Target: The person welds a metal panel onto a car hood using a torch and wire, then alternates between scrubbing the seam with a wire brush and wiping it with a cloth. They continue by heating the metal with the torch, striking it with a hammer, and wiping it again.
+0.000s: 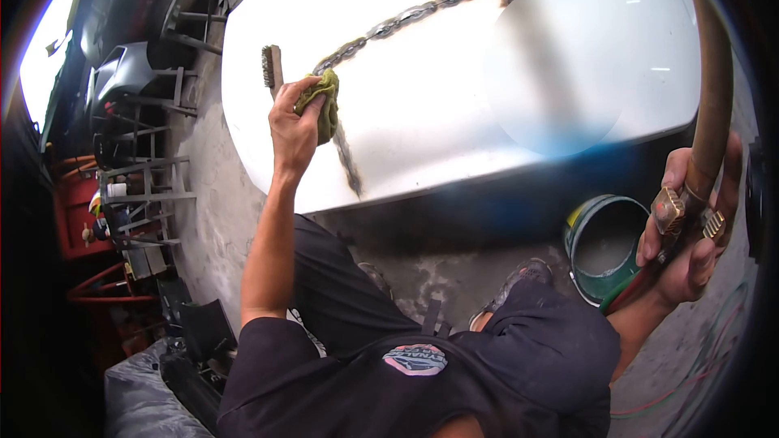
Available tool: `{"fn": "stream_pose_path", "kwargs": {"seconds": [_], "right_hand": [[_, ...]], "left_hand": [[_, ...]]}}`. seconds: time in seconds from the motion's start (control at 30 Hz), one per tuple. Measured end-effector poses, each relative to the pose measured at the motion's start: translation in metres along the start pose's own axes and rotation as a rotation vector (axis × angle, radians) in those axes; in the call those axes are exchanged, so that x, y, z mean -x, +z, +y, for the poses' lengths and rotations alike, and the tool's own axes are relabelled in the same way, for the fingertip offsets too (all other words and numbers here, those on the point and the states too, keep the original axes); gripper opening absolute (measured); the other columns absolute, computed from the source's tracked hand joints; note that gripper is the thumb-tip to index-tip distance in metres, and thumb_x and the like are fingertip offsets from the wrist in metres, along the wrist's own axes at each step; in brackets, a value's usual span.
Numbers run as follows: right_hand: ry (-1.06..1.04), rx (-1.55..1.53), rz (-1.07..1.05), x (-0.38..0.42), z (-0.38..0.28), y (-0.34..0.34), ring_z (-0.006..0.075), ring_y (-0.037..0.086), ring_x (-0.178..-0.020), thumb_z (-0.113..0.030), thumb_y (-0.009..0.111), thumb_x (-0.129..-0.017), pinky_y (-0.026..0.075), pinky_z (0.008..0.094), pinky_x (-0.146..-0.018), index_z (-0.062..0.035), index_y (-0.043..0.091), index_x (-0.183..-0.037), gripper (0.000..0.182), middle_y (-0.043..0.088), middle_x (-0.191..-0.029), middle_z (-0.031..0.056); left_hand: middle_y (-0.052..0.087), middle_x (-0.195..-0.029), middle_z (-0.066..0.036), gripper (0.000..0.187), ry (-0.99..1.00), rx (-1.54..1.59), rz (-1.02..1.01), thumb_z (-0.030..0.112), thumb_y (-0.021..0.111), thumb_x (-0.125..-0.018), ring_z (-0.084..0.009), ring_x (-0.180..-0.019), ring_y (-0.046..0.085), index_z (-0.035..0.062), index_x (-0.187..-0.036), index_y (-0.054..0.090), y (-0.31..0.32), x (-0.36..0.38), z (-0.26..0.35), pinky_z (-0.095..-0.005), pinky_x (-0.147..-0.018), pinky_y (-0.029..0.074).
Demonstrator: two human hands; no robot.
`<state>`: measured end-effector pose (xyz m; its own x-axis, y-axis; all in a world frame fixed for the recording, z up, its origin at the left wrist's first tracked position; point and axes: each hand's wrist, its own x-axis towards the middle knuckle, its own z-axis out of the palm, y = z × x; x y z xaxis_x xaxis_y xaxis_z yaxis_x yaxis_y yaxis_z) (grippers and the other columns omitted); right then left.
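Observation:
A large white panel lies in front of me, crossed by a dark, scorched, chain-like seam. My left hand pinches a crumpled olive-green cloth against the panel at the left end of that seam. Just past its knuckles shows a wire brush, the lower end of its handle hidden behind my fingers. On the right, my right hand is wrapped round a gas torch with brass valve knobs, raised close to the camera. Red and green hoses trail from the torch's lower end.
Below the torch, a dark green bucket stands on the concrete floor, near the panel's front edge. Metal stands and car parts line the left side. Hoses run across the floor at lower right.

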<state>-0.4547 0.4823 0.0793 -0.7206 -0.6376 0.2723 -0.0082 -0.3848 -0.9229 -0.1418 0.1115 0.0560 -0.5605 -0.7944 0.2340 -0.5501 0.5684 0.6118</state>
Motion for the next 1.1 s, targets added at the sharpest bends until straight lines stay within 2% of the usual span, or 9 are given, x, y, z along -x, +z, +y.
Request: {"fn": "stream_pose_path", "kwargs": {"seconds": [0.37, 0.5, 0.57, 0.6, 0.63, 0.77, 0.87, 0.9, 1.1], "right_hand": [[0.036, -0.016, 0.006, -0.003, 0.006, -0.007, 0.0058, 0.049, -0.048, -0.052, 0.072, -0.089, 0.044, 0.0161, -0.037, -0.0068, 0.019, -0.163, 0.101, 0.048, -0.108, 0.0180], [0.064, -0.023, 0.019, 0.000, 0.008, -0.008, 0.0057, 0.048, -0.047, -0.052, 0.072, -0.089, 0.044, 0.0162, -0.036, -0.0065, 0.020, -0.163, 0.102, 0.048, -0.108, 0.0180], [0.073, -0.015, 0.021, -0.003, 0.007, -0.004, 0.0057, 0.048, -0.047, -0.052, 0.072, -0.089, 0.044, 0.0163, -0.036, -0.0058, 0.020, -0.163, 0.102, 0.047, -0.108, 0.0180], [0.108, -0.105, -0.081, -0.007, 0.001, -0.009, 0.0122, 0.062, -0.058, -0.045, 0.077, -0.089, 0.055, 0.0208, -0.044, -0.0082, 0.015, -0.164, 0.104, 0.050, -0.106, 0.0193], [0.116, -0.104, -0.098, -0.004, 0.000, -0.004, 0.0122, 0.062, -0.058, -0.045, 0.077, -0.089, 0.055, 0.0208, -0.044, -0.0082, 0.015, -0.164, 0.104, 0.050, -0.106, 0.0193], [0.072, -0.079, -0.077, 0.002, 0.000, -0.001, 0.0111, 0.061, -0.061, -0.047, 0.078, -0.087, 0.052, 0.0192, -0.043, -0.0072, 0.014, -0.164, 0.108, 0.049, -0.106, 0.0200], [0.017, -0.035, 0.020, 0.005, 0.000, 0.005, 0.0063, 0.050, -0.050, -0.049, 0.076, -0.087, 0.045, 0.0171, -0.037, -0.0068, 0.020, -0.163, 0.103, 0.047, -0.109, 0.0193], [0.024, -0.056, -0.014, 0.004, 0.000, 0.004, 0.0065, 0.050, -0.050, -0.047, 0.075, -0.088, 0.046, 0.0174, -0.038, -0.0072, 0.020, -0.163, 0.101, 0.047, -0.109, 0.0196], [0.042, 0.002, -0.103, 0.010, -0.005, 0.004, 0.0082, 0.054, -0.053, -0.035, 0.070, -0.091, 0.048, 0.0188, -0.040, -0.0068, 0.022, -0.163, 0.091, 0.048, -0.109, 0.0210]], "left_hand": [[0.069, -0.111, -0.014, 0.024, 0.026, -0.115, -0.027, 0.002, 0.065, -0.096, -0.0226, -0.099, 0.069, -0.0033, -0.118, 0.072, 0.032, -0.055, 0.012, -0.0333, -0.092, 0.056], [0.070, -0.107, -0.019, 0.019, 0.170, -0.082, -0.107, 0.009, 0.066, -0.089, -0.0272, -0.095, 0.065, -0.0003, -0.101, 0.076, 0.128, -0.117, 0.016, -0.0394, -0.086, 0.053], [0.067, -0.095, -0.018, 0.011, 0.347, 0.042, 0.051, 0.011, 0.067, -0.085, -0.0299, -0.088, 0.062, 0.0030, -0.088, 0.073, 0.204, -0.134, 0.048, -0.0412, -0.080, 0.051], [0.064, -0.093, -0.017, 0.010, 0.458, -0.044, 0.016, 0.009, 0.067, -0.082, -0.0313, -0.088, 0.061, 0.0043, -0.089, 0.072, 0.223, -0.139, 0.081, -0.0418, -0.079, 0.051], [0.064, -0.097, -0.019, 0.012, 0.542, -0.183, -0.054, 0.010, 0.065, -0.081, -0.0320, -0.088, 0.062, 0.0054, -0.089, 0.072, 0.241, -0.147, 0.097, -0.0428, -0.080, 0.052], [0.066, -0.096, -0.021, 0.017, 0.378, -0.056, -0.016, 0.013, 0.059, -0.090, -0.0325, -0.088, 0.063, 0.0045, -0.086, 0.073, 0.183, -0.127, 0.043, -0.0454, -0.082, 0.052], [0.070, -0.102, -0.017, 0.022, -0.095, -0.573, -0.270, 0.014, 0.060, -0.093, -0.0289, -0.085, 0.063, 0.0029, -0.101, 0.078, 0.079, -0.101, -0.002, -0.0401, -0.087, 0.052], [0.071, -0.095, -0.016, 0.022, -0.080, -0.566, -0.240, 0.005, 0.058, -0.091, -0.0251, -0.090, 0.067, 0.0020, -0.103, 0.076, 0.051, -0.085, -0.017, -0.0410, -0.087, 0.055], [0.069, -0.109, -0.016, 0.023, -0.162, -0.142, -0.108, 0.002, 0.064, -0.093, -0.0258, -0.099, 0.069, -0.0023, -0.114, 0.073, -0.013, -0.015, -0.025, -0.0367, -0.091, 0.056]]}}
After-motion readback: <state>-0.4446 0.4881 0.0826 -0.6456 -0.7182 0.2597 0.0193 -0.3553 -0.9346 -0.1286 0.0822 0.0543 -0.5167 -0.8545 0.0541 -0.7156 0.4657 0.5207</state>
